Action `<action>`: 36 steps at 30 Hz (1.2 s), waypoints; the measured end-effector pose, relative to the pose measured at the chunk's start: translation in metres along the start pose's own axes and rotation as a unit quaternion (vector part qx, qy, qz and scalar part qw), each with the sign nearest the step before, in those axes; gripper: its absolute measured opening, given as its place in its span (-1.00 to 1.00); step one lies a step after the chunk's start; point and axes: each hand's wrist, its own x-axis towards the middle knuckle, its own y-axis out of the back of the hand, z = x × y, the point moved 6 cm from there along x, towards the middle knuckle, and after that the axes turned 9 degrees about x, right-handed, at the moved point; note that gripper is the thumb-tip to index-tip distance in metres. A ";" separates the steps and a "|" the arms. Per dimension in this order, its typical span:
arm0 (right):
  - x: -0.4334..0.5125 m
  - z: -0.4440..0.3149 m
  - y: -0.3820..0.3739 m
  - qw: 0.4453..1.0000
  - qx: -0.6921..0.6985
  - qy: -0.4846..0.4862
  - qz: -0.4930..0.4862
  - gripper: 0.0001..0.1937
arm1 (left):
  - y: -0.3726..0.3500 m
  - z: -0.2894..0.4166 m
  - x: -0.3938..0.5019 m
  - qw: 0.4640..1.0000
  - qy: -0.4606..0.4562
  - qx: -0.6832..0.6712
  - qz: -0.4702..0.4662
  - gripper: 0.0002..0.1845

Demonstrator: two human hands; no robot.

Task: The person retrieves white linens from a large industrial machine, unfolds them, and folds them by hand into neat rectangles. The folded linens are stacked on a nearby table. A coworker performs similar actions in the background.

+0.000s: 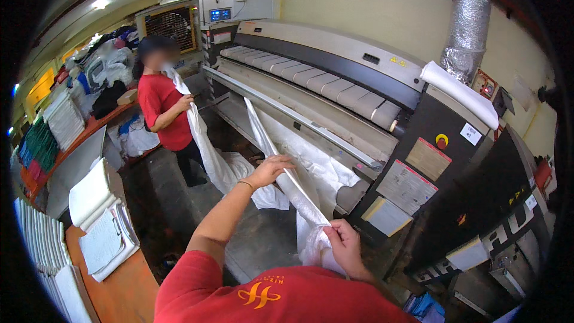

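Observation:
A long white cloth (pixel 301 190) stretches in front of me, its near edge pulled into a narrow fold. My right hand (pixel 347 244) pinches that edge close to my chest, and loose cloth hangs below it. Farther along the same edge, my left hand (pixel 272 169) grips with its fingers laid over the top. Across from me, a co-worker (pixel 163 107) in a red shirt holds white cloth (pixel 199 137) in a raised hand, with part of it up by the face. Whether both lengths are one piece I cannot tell.
A flatwork ironer (pixel 323 80) runs along the wall, with white fabric (pixel 329 168) under its front bar. Folded white linen (pixel 459 94) lies on its end housing. At left, a wooden table (pixel 112 273) bears linen and a clipboard (pixel 102 240); bundled laundry (pixel 105 65) is heaped beyond.

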 end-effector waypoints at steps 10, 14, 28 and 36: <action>-0.042 0.063 0.050 0.985 0.039 -0.113 0.128 -0.90 | -0.010 -0.065 -0.008 0.968 0.218 -0.026 -0.122 -0.76; -0.086 0.097 0.042 0.974 0.079 -0.201 0.071 -0.89 | -0.018 -0.040 0.005 0.958 0.163 0.026 -0.236 -0.75; -0.093 0.058 0.044 0.995 -0.033 -0.065 0.073 -0.90 | -0.043 -0.016 0.009 0.959 0.149 0.039 -0.240 -0.76; -0.103 0.054 0.061 0.995 -0.031 -0.068 0.062 -0.91 | -0.050 -0.002 -0.009 0.960 0.144 0.084 -0.223 -0.74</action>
